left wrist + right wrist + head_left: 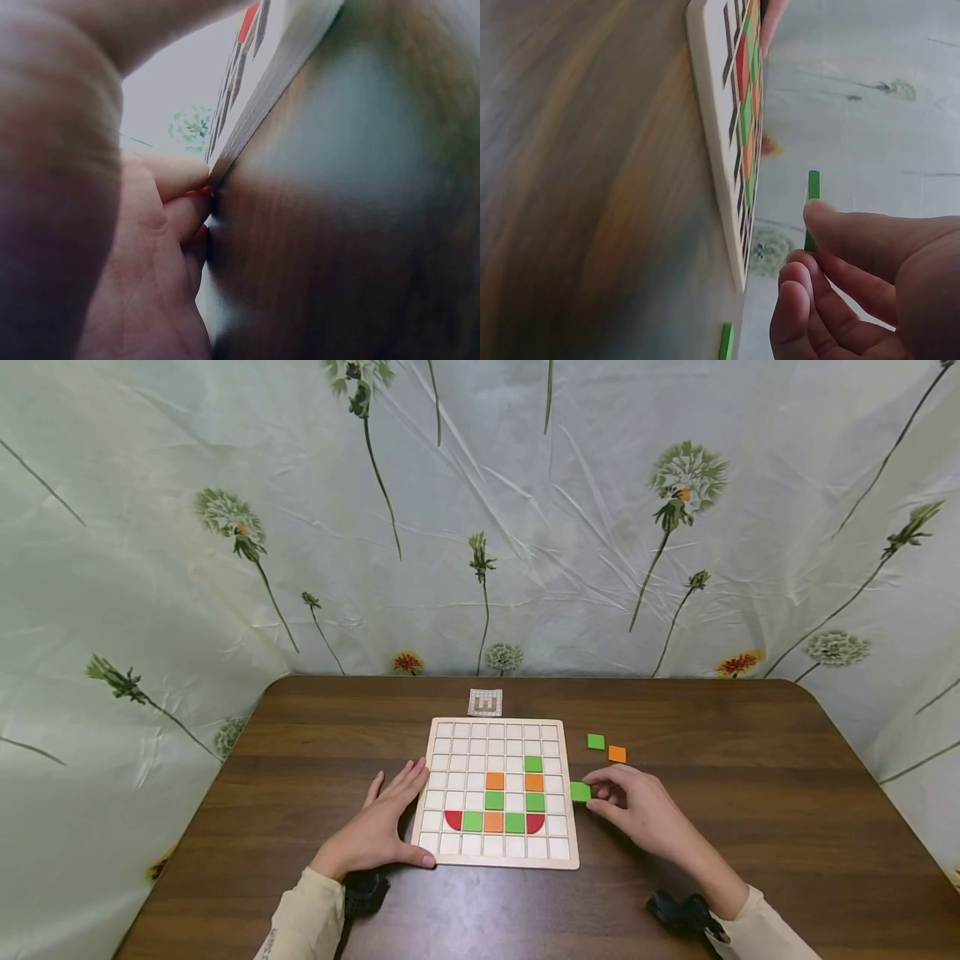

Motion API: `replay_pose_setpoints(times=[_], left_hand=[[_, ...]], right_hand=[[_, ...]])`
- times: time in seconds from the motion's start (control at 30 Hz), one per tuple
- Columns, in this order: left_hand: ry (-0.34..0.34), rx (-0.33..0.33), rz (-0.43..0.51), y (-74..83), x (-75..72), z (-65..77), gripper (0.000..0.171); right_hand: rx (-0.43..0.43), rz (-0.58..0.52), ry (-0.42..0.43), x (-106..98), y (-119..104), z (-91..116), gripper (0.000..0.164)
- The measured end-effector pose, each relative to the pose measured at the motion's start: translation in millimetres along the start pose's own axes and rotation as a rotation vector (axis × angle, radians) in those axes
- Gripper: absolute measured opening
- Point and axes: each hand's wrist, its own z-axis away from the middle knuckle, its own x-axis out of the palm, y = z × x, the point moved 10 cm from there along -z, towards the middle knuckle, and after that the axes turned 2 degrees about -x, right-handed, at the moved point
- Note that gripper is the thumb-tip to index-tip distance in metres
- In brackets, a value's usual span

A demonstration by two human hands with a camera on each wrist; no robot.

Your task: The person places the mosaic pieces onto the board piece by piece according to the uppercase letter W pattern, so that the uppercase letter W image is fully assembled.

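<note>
A pale wooden grid board (510,862) lies flat on the table. Green, orange and red pieces fill several of its cells, in a shape like a "U" with a middle column. Along the board's left side rests my left hand (375,831), its fingers extended at the edge and the thumb at the near left corner. My right hand (641,806) pinches a green square tile (580,791) between thumb and fingers, just off the board's right edge. Seen edge-on in the right wrist view, that thin tile (814,186) is up off the table.
Beyond the right hand lie a loose green tile (596,742) and an orange tile (617,753). A small printed card (485,702) sits behind the board's far edge. A flowered cloth (450,527) hangs behind the brown table (735,760).
</note>
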Motion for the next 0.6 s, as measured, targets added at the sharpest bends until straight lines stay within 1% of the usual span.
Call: replay_pose_setpoints(times=[0.17,0.4,0.6], left_hand=[[0.001,0.0,0.008,-0.5,0.5,-0.2,0.132],[-0.004,-0.015,0.005,-2.0,1.3,-0.5,0.132],[-0.005,-0.001,0.01,-0.3,0.9,-0.5,0.131]], right_hand=[[-0.036,-0.021,0.012,8.1,-13.0,-8.5,0.024],[-0.039,-0.039,-0.014,22.0,-27.7,-23.3,0.023],[-0.093,-0.066,-0.022,30.0,-41.1,-34.2,0.024]])
